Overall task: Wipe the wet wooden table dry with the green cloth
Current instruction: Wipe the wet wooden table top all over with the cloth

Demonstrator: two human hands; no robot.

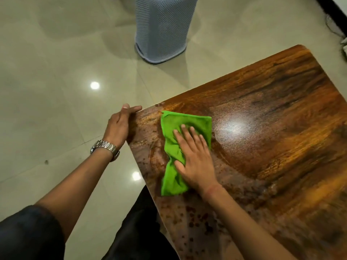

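A green cloth [173,147] lies crumpled on the near-left part of the wooden table [272,113]. My right hand [195,156] presses flat on the cloth with fingers spread, covering its right side. My left hand [120,124], with a metal watch on the wrist, grips the table's left corner edge, thumb on top. Water droplets bead on the wood along the near-left edge and in front of the cloth; a lamp's glare shines on the wood just right of the cloth.
A pale blue mesh basket [161,29] stands on the tiled floor [56,72] beyond the table's left edge. My dark-trousered legs [139,231] sit against the near table edge. A dark wall base runs along the top right.
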